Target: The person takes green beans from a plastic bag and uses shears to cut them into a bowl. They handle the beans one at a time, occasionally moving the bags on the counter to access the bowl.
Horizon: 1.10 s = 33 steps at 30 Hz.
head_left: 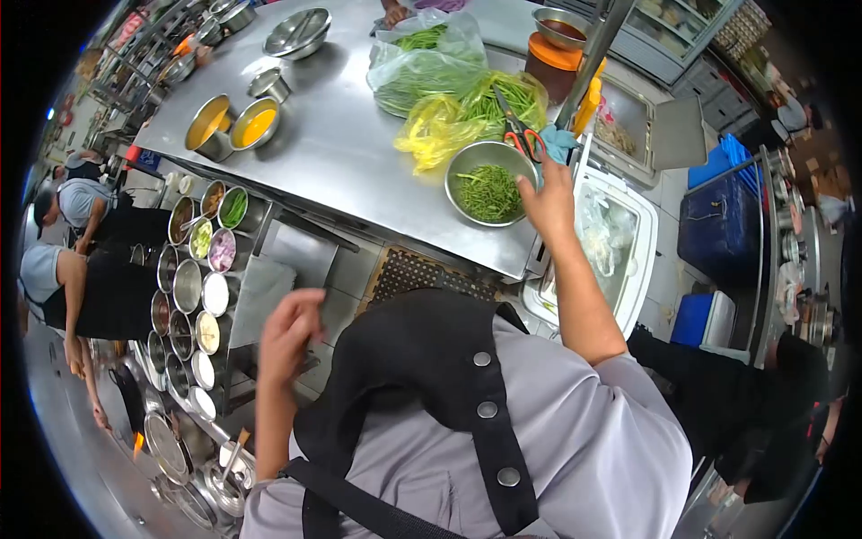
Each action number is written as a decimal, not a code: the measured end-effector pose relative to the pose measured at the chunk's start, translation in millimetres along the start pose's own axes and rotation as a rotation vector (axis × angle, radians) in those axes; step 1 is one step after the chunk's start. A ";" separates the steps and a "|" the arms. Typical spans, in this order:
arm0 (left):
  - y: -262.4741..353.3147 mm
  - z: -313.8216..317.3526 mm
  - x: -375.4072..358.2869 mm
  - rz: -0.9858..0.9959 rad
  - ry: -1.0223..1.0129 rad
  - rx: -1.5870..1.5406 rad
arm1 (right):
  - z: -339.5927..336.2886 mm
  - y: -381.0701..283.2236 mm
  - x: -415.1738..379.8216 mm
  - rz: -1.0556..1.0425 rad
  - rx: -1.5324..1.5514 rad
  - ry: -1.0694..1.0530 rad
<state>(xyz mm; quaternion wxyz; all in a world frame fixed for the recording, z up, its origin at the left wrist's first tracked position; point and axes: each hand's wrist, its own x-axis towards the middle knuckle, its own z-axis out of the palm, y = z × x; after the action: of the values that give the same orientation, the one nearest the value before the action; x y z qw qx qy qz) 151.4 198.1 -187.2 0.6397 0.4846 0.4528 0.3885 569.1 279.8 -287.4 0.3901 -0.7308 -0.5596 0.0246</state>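
My right hand (549, 199) reaches over the right side of a steel bowl (456, 199) holding cut green vegetable pieces (489, 192). Its thumb is at the bowl's rim, apart from the fingers, whose tips are right by the orange handles of a pair of scissors (521, 130). The scissors' blades lie over long green beans (512, 94) in an opened yellow plastic bag (431, 135). My left hand (293, 331) hangs off the table's near edge in front of my body, slightly blurred, with loosely bent fingers and nothing visible in it.
A clear bag of greens (422, 76) sits on the steel table (341, 117); another person's hand (395, 13) is behind it. Two bowls of yellow-orange liquid (255, 124) stand left. An open white cooler (639, 260) is at right. Ingredient containers (215, 294) and people (85, 211) are left.
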 end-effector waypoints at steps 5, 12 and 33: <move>-75.9 11.5 62.2 -0.274 0.024 0.168 | 23.6 37.4 8.1 0.243 0.254 -0.347; -68.8 9.7 144.3 -0.290 -0.129 0.090 | 47.8 33.8 65.2 0.027 -0.175 -0.048; -89.7 30.1 299.1 0.018 -0.468 0.451 | -39.7 -36.4 -61.1 0.752 0.960 -0.317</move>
<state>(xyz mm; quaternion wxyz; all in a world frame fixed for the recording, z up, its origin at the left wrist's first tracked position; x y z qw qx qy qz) 271.7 449.5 -331.4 0.5995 0.6943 0.3638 0.1618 536.0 209.6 -262.6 0.5516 -0.6086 -0.2419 0.5166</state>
